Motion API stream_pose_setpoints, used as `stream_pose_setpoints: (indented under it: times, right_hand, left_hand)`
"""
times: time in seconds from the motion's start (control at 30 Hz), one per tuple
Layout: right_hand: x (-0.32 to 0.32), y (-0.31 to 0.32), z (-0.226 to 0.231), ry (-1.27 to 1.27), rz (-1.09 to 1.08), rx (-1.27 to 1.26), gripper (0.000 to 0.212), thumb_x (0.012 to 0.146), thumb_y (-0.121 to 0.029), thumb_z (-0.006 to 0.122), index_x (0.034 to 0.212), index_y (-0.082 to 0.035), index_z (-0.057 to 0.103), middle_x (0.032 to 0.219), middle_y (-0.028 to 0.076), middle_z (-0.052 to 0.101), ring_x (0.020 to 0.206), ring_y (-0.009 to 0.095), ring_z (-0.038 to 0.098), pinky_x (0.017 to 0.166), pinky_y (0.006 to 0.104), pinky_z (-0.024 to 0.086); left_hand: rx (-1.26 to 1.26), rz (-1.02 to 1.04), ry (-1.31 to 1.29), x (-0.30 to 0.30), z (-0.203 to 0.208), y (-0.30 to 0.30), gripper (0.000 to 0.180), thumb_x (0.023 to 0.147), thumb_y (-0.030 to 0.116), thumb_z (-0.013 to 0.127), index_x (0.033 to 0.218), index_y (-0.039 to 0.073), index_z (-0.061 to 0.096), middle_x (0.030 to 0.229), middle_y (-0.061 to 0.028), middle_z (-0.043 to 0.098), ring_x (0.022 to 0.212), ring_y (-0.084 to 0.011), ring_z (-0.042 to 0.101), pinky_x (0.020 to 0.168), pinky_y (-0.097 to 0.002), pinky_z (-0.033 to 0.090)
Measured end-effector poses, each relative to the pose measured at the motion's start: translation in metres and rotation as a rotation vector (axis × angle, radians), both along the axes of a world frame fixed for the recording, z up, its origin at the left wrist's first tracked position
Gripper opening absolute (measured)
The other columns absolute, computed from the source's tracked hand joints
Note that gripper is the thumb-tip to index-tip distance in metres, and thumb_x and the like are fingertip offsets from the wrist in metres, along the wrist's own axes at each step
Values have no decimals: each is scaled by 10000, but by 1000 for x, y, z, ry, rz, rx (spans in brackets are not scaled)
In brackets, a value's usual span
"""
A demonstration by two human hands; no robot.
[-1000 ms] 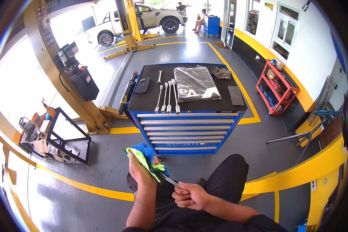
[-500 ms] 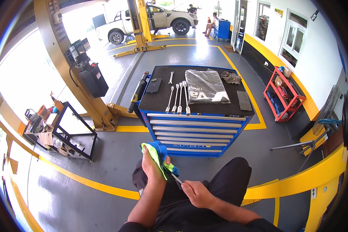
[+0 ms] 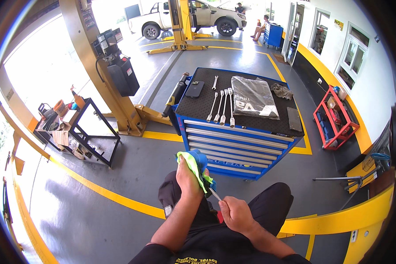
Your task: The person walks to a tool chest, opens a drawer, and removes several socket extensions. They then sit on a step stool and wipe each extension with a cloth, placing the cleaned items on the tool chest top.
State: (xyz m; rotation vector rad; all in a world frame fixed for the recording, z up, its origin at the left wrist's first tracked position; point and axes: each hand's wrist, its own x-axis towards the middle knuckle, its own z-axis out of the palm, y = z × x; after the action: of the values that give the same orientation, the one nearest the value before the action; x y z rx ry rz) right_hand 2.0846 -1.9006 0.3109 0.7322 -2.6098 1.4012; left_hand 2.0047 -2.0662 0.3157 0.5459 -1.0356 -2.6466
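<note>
Metal tool (image 3: 215, 194) (head view): slim bright shank held aloft between the bent knees (image 3: 273, 202), off the tool chest (image 3: 190, 108) and on the near side of its front edge; its upper end is hidden.
Left hand (image 3: 189, 179): closed around a lime-green and blue cloth (image 3: 194, 159), which is wrapped about the tool's upper end.
Right hand (image 3: 236, 214): clenched around the tool's lower end, thumb uppermost along the shank.
Wiping stroke: the step in hand, as judged from this grip; best done with the right hand as anchor, the left drawing the cloth lengthwise under even pressure, with a slight twist to reach all sides.
Cloth folds: better turned to a clean face once soiled, and pressed into any recess at the hidden end.
Long wrenches (image 3: 225, 106): four, side by side, lower ends near the chest's front edge; a finished tool would best lie parallel to them.
Small wrench (image 3: 215, 82): near the back edge, left of the plastic bag (image 3: 253, 97).
Phone (image 3: 195, 89): near the back left corner; best spared any greasy contact.
</note>
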Motion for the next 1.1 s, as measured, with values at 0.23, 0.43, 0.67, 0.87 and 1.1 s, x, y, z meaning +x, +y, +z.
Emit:
stream_pose_setpoints:
  times: [0.23, 0.43, 0.67, 0.87, 1.1]
  right_hand:
    - [-2, -5, -26, -11, 9, 4, 222, 981, -187, 567, 833, -28, 522, 713, 191, 553, 656, 430, 562, 563, 480, 428]
    - [-1, -10, -24, -38, -18, -49, 200, 969, -174, 596, 850, -34, 517, 721, 186, 555, 660, 430, 567, 564, 476, 435]
    - [7, -9, -32, 7, -39, 1, 193, 973, -174, 589, 860, -39, 510, 724, 178, 558, 651, 425, 564, 563, 480, 435]
    - [6, -8, -24, -26, -56, -18, 227, 983, -192, 578, 848, -36, 484, 718, 182, 542, 643, 431, 546, 568, 486, 430]
    - [5, -1, -26, -783, 215, -544, 288, 1056, -275, 453, 852, -76, 500, 633, 30, 467, 499, 185, 481, 492, 306, 381]
  left_hand:
    - [-42, -14, -54, 16, -23, 17, 345, 1065, 386, 397, 1060, 78, 550, 796, -72, 625, 574, -193, 588, 496, -323, 488]
    - [54, 98, 15, 11, -18, -16, 316, 1072, 379, 381, 1099, 103, 533, 868, -59, 625, 663, -180, 614, 580, -322, 529]
    - [-27, 71, -56, 23, -37, 11, 356, 1062, 402, 386, 1100, 90, 554, 830, -63, 616, 621, -200, 592, 534, -342, 511]
    - [-41, 93, 11, 19, -3, 14, 406, 1065, 443, 353, 1004, 86, 535, 750, -67, 555, 556, -202, 535, 504, -329, 469]
    - [-73, 84, -1, 21, 13, 6, 411, 1043, 467, 408, 928, 87, 510, 661, -58, 497, 523, -183, 487, 512, -306, 431]
